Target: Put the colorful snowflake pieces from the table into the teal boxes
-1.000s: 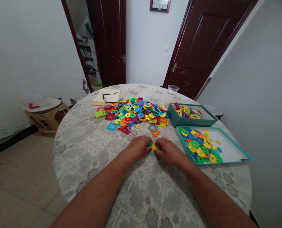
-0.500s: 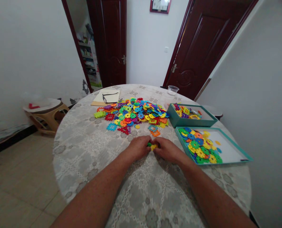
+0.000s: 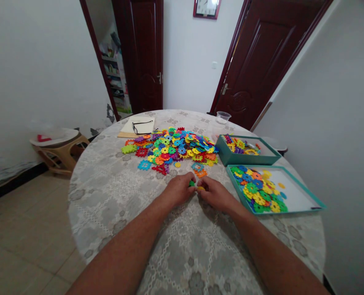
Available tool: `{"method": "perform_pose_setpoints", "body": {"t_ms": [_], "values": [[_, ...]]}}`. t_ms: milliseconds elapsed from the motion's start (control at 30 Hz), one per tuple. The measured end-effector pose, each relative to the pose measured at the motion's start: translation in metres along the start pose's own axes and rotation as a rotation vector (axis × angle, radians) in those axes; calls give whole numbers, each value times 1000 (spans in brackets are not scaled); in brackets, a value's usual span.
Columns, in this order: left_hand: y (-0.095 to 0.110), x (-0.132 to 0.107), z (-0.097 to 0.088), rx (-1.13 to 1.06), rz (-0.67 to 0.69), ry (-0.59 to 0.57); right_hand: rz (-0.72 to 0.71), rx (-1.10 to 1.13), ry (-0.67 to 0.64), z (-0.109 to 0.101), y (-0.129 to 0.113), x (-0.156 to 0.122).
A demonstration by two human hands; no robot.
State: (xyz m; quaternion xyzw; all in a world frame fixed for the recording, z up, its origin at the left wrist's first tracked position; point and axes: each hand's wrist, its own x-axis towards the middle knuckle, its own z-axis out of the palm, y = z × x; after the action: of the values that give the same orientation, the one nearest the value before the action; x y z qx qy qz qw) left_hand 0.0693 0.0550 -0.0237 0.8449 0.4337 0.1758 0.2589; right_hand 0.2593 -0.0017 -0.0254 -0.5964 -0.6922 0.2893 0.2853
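My left hand (image 3: 181, 189) is closed on a small green gear piece (image 3: 191, 183), most of it hidden by the fingers. Close beside it, my right hand (image 3: 214, 193) pinches a yellow gear piece (image 3: 201, 188) that shows only as a thin edge. Fingertips of both hands nearly meet just above the tablecloth; whether the two pieces touch, I cannot tell. Beyond the hands spreads a heap of plastic gear pieces (image 3: 178, 148) in many colours. An orange square frame piece (image 3: 201, 173) and a blue one (image 3: 197, 166) lie nearest to my fingers.
To the right stand a deep green box (image 3: 246, 159) with gear pieces and a shallow box lid (image 3: 301, 196) partly filled with them. Glasses (image 3: 135, 128) rest on paper at the back left of the round table (image 3: 108, 196). A clear plastic bowl (image 3: 223, 116) sits at the far edge.
The fingertips have shifted slightly. The yellow piece has turned from its face toward its edge, and more of the green piece shows at the left fingers.
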Motion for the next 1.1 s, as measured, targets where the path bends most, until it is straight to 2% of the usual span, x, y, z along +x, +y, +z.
{"method": "perform_pose_setpoints", "body": {"t_ms": [133, 233, 367, 467, 567, 700, 867, 1000, 1100], "values": [[3, 0, -1, -96, 41, 75, 158, 287, 83, 5, 3, 2], [7, 0, -1, -157, 55, 160, 321, 652, 90, 10, 0, 4], [5, 2, 8, -148, 209, 281, 414, 1098, -25, 14, -7, 4], [3, 2, 20, -52, 316, 233, 446, 1326, -136, 16, -11, 4], [5, 1, 27, 70, 298, 181, 452, 1465, -150, 17, -11, 4], [10, -2, 24, 75, 337, 191, 465, 1485, -138, 18, -5, 6], [13, -6, 18, -1, 437, 254, 414, 1390, -30, 12, 1, 5], [16, -7, 12, 1, 449, 318, 389, 1238, 14, -4, -1, 2], [12, -5, 4, 66, 361, 405, 333, 1044, 112, -27, -2, 1]]}}
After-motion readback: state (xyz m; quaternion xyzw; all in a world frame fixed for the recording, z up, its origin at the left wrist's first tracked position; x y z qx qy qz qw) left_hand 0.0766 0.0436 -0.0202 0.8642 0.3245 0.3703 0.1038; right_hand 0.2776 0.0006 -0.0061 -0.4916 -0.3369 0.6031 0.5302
